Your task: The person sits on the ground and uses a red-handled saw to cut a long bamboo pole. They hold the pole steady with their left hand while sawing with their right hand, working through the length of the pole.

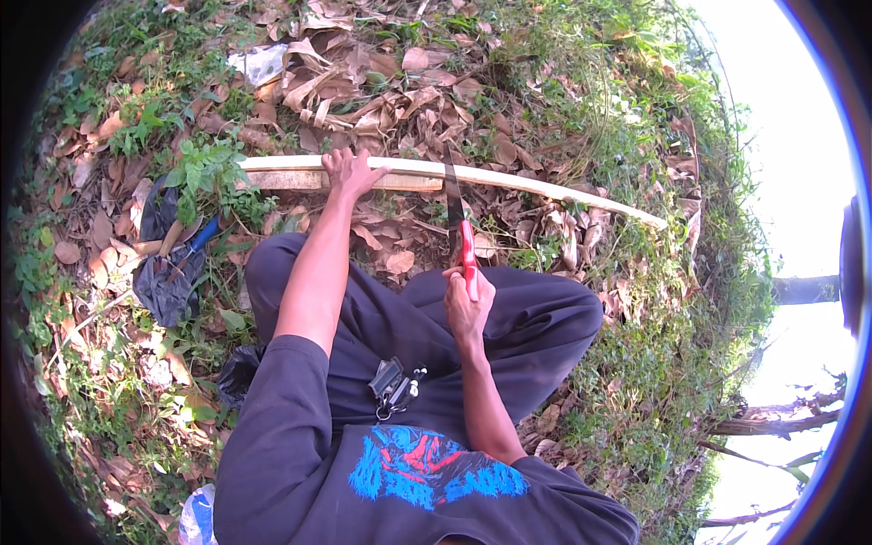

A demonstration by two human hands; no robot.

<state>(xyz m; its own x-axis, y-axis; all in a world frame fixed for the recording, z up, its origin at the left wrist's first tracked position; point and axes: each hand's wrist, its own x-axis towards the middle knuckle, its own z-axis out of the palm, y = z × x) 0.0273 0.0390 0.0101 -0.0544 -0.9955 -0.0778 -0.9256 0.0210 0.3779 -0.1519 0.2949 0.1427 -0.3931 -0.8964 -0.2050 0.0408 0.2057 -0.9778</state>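
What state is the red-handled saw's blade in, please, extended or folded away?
Extended: the dark blade points out beyond the red handle, which the right hand grips, and crosses the pale strip in this view.

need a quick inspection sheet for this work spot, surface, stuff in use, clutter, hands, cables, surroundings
Surface: ground strewn with dry leaves and green plants
Things in use: red-handled saw, its blade crossing the long pale strip; shorter piece alongside
Clutter: black plastic bag, white scrap
Hands: left hand on the strip; right hand grips the saw's handle
Cables: nothing seen
Surroundings: branches against brightness at right
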